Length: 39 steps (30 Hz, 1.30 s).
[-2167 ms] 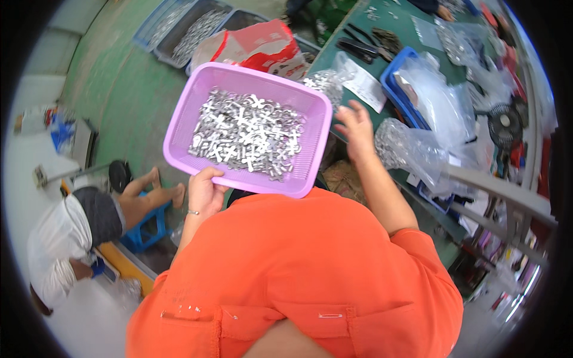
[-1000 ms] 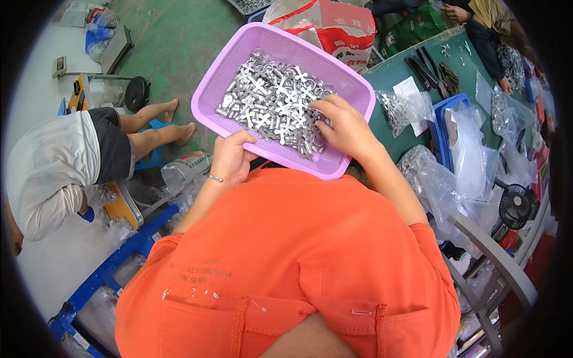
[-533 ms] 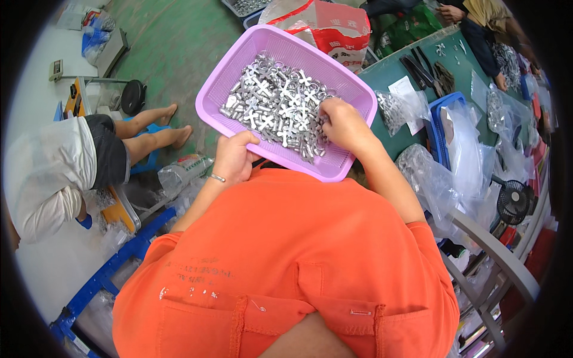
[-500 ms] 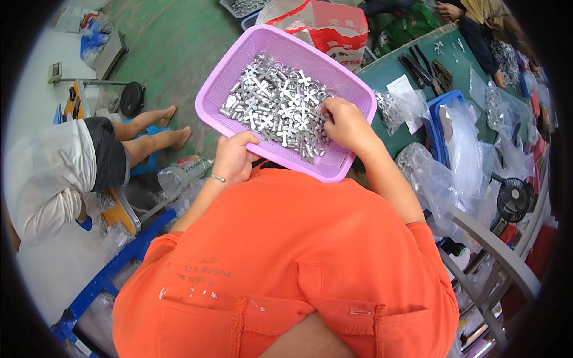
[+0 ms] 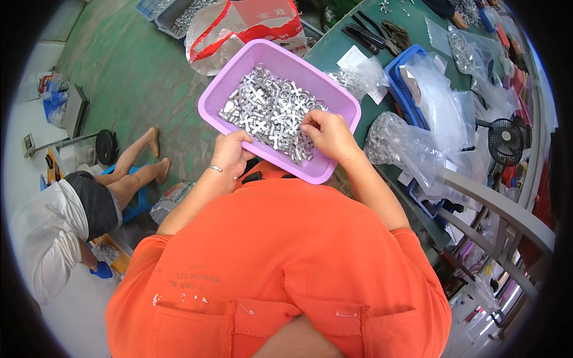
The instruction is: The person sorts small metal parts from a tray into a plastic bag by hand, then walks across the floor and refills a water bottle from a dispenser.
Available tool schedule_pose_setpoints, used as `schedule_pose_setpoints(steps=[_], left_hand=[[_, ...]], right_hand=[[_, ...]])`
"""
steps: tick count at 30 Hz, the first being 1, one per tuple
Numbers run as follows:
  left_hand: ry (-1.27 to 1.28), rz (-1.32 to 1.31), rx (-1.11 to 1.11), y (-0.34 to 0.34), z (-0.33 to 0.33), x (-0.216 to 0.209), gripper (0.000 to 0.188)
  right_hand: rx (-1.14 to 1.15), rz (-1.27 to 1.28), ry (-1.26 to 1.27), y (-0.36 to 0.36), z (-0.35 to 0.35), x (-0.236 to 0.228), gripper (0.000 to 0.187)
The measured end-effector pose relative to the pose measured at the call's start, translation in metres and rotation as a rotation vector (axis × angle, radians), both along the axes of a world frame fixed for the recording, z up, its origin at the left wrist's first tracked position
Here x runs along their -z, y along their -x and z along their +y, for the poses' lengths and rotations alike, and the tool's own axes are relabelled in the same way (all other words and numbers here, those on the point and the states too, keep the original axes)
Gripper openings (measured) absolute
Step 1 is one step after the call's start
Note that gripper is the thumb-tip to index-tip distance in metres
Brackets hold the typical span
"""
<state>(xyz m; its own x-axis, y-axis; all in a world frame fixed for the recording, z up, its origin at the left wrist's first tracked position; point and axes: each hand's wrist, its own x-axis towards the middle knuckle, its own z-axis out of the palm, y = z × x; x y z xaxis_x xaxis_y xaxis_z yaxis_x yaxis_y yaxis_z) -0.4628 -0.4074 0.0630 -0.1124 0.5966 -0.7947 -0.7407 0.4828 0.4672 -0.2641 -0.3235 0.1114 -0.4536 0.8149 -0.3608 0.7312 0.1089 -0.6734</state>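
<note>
A pink plastic basket (image 5: 239, 67) is held tilted in front of my orange shirt. Inside lies a heap of small silvery metal pieces (image 5: 268, 110), many cross-shaped, some with rings. My left hand (image 5: 230, 154) grips the near left rim, thumb over the edge and fingers underneath. Reaching over the right side, my right hand (image 5: 327, 134) has its thumb and forefinger closed together at the right edge of the heap. What they pinch, if anything, is too small to make out.
Beyond the basket stands a white and red sack (image 5: 245, 30). On the right, a green table (image 5: 334, 45) bears a blue basket (image 5: 397, 77), plastic bags (image 5: 394, 140) and black-handled tools (image 5: 365, 36). A grey metal rail (image 5: 495, 197) and a small fan (image 5: 506, 142) are farther right. Another person (image 5: 77, 209) is at left.
My view has turned right, and I am nearer the green table with the basket. My right hand has shifted slightly left over the heap; my left hand keeps its hold on the rim.
</note>
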Motion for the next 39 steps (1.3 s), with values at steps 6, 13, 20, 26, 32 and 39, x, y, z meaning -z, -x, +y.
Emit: schedule_pose_setpoints(steps=[6, 13, 20, 26, 32, 39], left_hand=[[0.084, -0.102, 0.028, 0.006, 0.006, -0.002, 0.030], [0.044, -0.075, 0.044, 0.008, -0.001, -0.004, 0.036], [-0.035, -0.068, 0.066, 0.013, 0.002, -0.011, 0.025], [0.046, -0.091, 0.034, 0.009, 0.002, 0.010, 0.017], [0.103, -0.106, 0.029, 0.012, 0.000, 0.023, 0.022], [0.123, -0.099, 0.045, 0.010, 0.001, 0.016, 0.025]], right_hand=[[0.157, 0.057, -0.015, -0.003, 0.005, 0.012, 0.011], [-0.088, -0.178, 0.047, 0.010, 0.004, 0.019, 0.020], [-0.100, -0.179, 0.026, 0.018, 0.000, 0.020, 0.016], [0.101, -0.032, -0.051, -0.001, 0.014, 0.006, 0.016], [0.176, -0.030, 0.104, -0.013, 0.019, 0.006, 0.021], [-0.035, -0.190, -0.067, 0.015, 0.008, 0.039, 0.016]])
